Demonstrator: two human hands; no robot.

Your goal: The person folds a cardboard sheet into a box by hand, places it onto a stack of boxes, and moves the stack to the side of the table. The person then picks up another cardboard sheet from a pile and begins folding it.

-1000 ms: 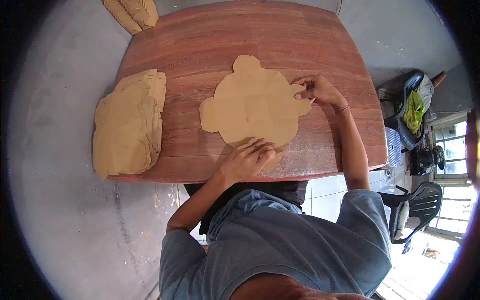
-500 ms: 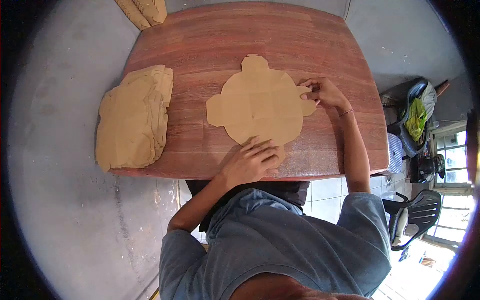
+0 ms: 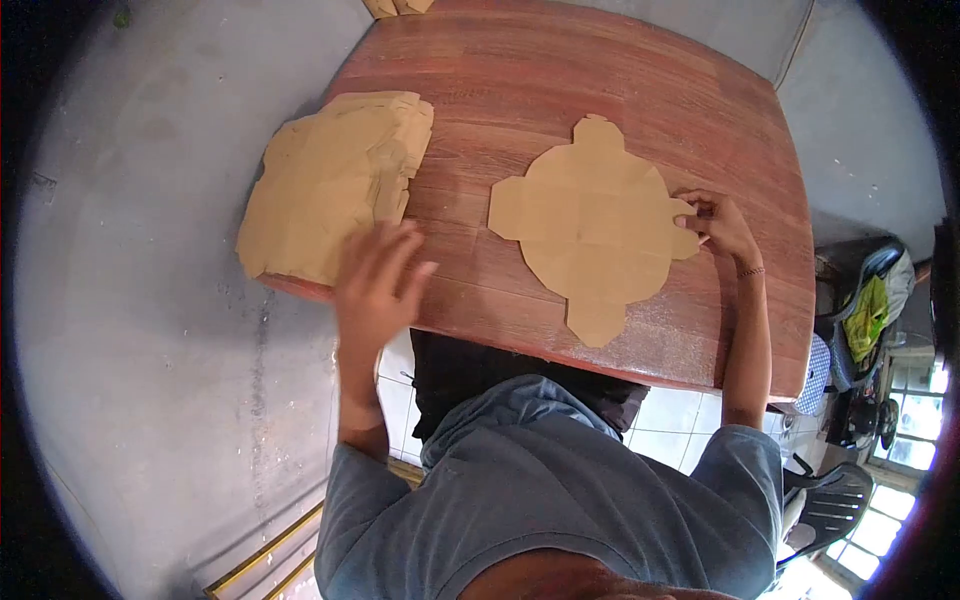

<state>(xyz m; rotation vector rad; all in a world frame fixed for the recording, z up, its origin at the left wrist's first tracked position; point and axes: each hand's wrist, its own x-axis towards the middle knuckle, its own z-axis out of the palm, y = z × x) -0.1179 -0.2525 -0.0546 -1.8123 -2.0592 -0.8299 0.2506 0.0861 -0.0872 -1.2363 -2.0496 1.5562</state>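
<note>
A flat brown cardboard cut-out [image 3: 597,220], rounded with tabs around its edge, lies on the reddish wooden table [image 3: 500,80]. My right hand [image 3: 715,225] is at its right-hand tab, thumb and fingers closed on the tab's edge. On the left of the table is a stack of similar brown cardboard pieces [image 3: 320,190] with uneven edges. Over the near right corner of that stack is my left hand [image 3: 380,280], slightly blurred, its fingers spread and nothing in it.
More brown cardboard [image 3: 397,7] shows at the far left corner of the table. A dark chair [image 3: 835,505] stands at the lower right. Beyond the table's right edge, a yellow-green item [image 3: 866,318] rests on another chair. A grey wall borders the left side.
My left hand has left the near tab of the cut-out and moved left to the stack. My right hand stays at the right tab. The view has turned, shifting the table rightward.
</note>
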